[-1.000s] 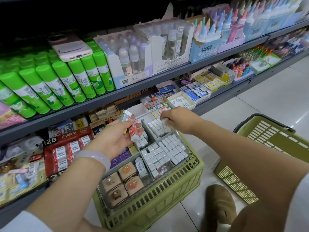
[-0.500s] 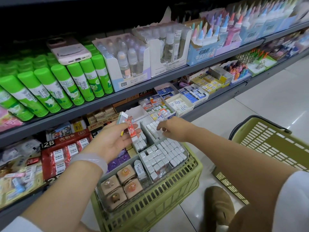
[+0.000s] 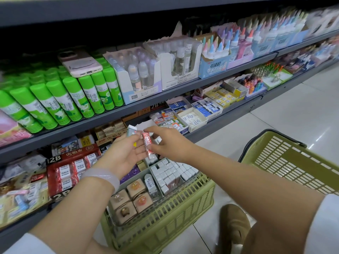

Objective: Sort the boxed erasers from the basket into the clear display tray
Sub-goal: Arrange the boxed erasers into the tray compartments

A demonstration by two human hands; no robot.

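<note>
My left hand (image 3: 122, 153) holds two boxed erasers above the tray: a grey-white one (image 3: 131, 130) at its fingertips and a red-and-white one (image 3: 147, 143) against its fingers. My right hand (image 3: 167, 143) has come across and pinches the top of the red-and-white eraser. Below them the clear display tray (image 3: 126, 180) rests on an olive green basket (image 3: 165, 217). Its compartments hold rows of small white boxed erasers (image 3: 174, 173) and tan square boxes (image 3: 131, 198).
Grey shelving runs along the left with green glue sticks (image 3: 55, 101), a pink phone (image 3: 80, 63) lying on them, glue bottles and eraser boxes (image 3: 194, 116). A second olive basket (image 3: 286, 162) stands on the tiled floor at right. A brown shoe (image 3: 233, 224) is near the bottom.
My right hand left the tray's white erasers and moved left and up to the red-and-white eraser in my left hand. The left hand stayed roughly in place.
</note>
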